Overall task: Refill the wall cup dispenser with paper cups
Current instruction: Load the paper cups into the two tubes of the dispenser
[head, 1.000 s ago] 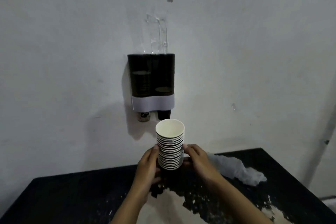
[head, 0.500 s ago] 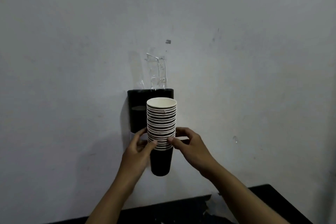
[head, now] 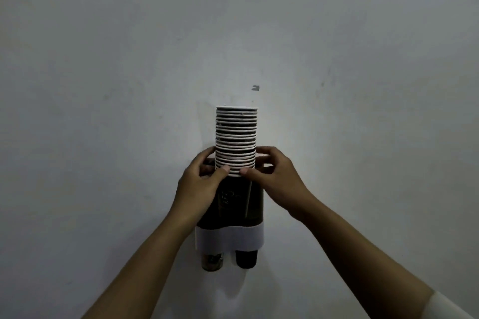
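Note:
A tall stack of black paper cups with white rims stands upright in front of the wall cup dispenser, a dark twin-tube holder with a white band near its bottom. My left hand and my right hand grip the lower rims of the stack from either side, thumbs at the front. The stack's bottom cup overlaps the dispenser's upper part; whether it sits inside a tube I cannot tell. A brown cup and a black cup poke out below the band.
The dispenser hangs on a plain grey-white wall with a small dark mark above the stack. A white sleeve edge shows at the lower right.
Both hands have lifted the cup stack from table height up to the dispenser's top. The view has tilted up, so the black table has dropped out of sight.

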